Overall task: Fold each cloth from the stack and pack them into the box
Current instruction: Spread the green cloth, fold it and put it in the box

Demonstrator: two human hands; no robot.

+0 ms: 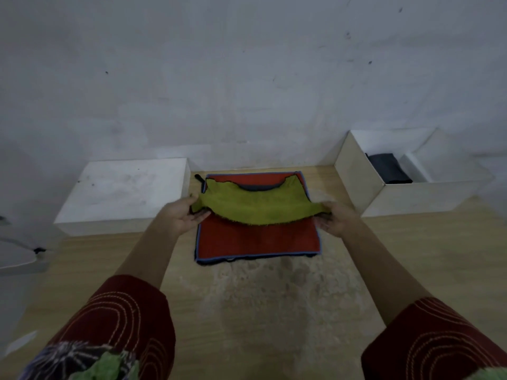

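Just above the red cloth [256, 239] on the wooden table [274, 311], my left hand [182, 218] and right hand [336, 219] each pinch one end of the green cloth [255, 207], fingers curled round it, holding it stretched between them. Far right, the open white box [356, 174] holds one dark folded cloth [389, 168].

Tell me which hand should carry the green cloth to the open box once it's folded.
Probably the right. The right hand grips the end of the green cloth nearest the open box, which stands on that side; the left hand would have to cross the red stack.
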